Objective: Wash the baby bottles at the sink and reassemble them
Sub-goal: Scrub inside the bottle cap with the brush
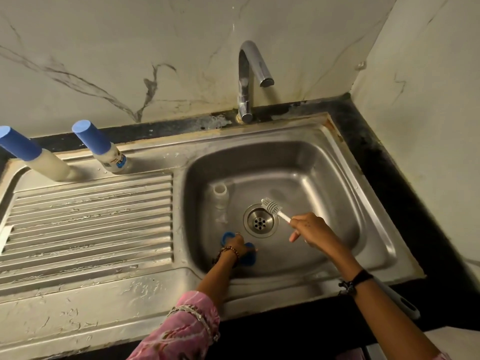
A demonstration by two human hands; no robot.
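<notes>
2 capped bottles on the drainboard, 1 open bottle in the sink.

Both capped bottles (104, 149) (33, 159) stand by the wall (1 cut off at the edge); the clear bottle (220, 196) stands uncapped in the sink (337, 183) beside the drain. The right hand (309, 228) grips 1 small brush (272, 207); the left hand (236, 245) closes over 2 blue caps (227, 236), mostly hidden.

Blue caps (88, 136), pink patterned sleeve (179, 331)
</notes>
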